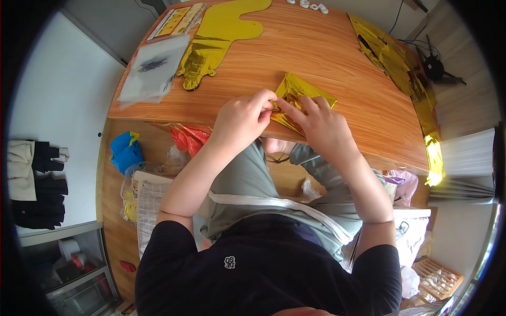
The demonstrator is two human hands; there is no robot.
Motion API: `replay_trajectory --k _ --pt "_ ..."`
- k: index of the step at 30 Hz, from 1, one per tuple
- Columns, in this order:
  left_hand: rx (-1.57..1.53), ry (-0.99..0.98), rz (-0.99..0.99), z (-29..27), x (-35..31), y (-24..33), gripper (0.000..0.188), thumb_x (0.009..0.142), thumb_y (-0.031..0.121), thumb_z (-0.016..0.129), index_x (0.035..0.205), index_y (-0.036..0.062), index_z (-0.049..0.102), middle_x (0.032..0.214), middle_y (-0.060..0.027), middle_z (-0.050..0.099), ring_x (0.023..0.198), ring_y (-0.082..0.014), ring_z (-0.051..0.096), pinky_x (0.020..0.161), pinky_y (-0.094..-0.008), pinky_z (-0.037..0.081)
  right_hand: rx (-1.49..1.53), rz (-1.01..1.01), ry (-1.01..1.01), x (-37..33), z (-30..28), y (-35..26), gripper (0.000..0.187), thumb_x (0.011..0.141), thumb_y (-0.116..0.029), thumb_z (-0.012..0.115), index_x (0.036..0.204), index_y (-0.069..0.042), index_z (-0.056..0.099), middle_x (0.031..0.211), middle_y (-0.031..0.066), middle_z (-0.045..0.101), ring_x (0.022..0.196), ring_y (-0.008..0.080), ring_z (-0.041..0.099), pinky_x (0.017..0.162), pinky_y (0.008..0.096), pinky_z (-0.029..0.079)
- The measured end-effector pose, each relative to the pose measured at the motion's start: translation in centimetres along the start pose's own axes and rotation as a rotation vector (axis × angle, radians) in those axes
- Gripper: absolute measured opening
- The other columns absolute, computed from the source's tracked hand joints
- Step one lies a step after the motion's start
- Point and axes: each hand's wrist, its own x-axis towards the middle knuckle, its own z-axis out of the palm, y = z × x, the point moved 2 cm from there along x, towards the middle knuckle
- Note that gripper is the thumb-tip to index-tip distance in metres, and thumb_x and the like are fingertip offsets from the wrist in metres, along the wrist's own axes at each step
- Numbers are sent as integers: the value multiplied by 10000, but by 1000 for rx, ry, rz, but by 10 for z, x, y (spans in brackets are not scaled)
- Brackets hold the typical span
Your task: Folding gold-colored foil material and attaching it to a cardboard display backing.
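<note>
A folded piece of shiny gold foil (296, 88) lies at the near edge of the wooden table, in front of me. It looks like the same material as the flat gold foil balloon (224, 31) farther back on the left. My left hand (245, 120) is closed, with thumb and forefinger pinching the foil's left edge. From the other side my right hand (326, 126) rests on the foil, fingers apart and forefinger stretched toward the left fingertips. The right thumb is hidden, and the hands cover the foil's near part.
Clear plastic sleeves (153, 67) and a printed packet (176, 22) lie on the table's left side. More gold foil (390, 58) drapes along the right edge. Small white rings (313, 6) sit at the back. Below left are a blue bag (126, 151) and a red bag (188, 139).
</note>
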Motion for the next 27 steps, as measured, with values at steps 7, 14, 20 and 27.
replay_trajectory --k 7,14,20,27 --pt "-51 106 107 -5 -10 -10 260 859 105 804 1084 109 674 1003 -55 766 899 -263 753 753 -390 595 -73 -96 -50 3 1 0 709 922 -161 670 1572 -358 466 1257 87 591 1141 294 637 737 335 646" --pt "312 155 340 -6 -40 -12 301 848 253 811 1136 174 780 1188 15 705 1118 -232 647 945 -420 497 -100 -80 -79 4 -2 -2 744 912 -138 679 1582 -365 451 1286 85 599 1146 290 627 732 316 648" --pt "318 158 265 4 -54 -11 391 875 317 788 1235 170 750 1303 0 666 1207 -229 605 989 -447 463 -109 -97 -28 3 3 -2 770 899 -123 681 1589 -368 445 1297 83 601 1123 275 620 719 311 650" --pt "349 207 273 12 -62 -14 468 876 389 781 1286 171 725 1327 13 646 1226 -218 581 1017 -419 388 -146 -92 -27 2 5 -3 777 897 -110 677 1589 -377 444 1310 82 600 1122 274 619 711 309 654"
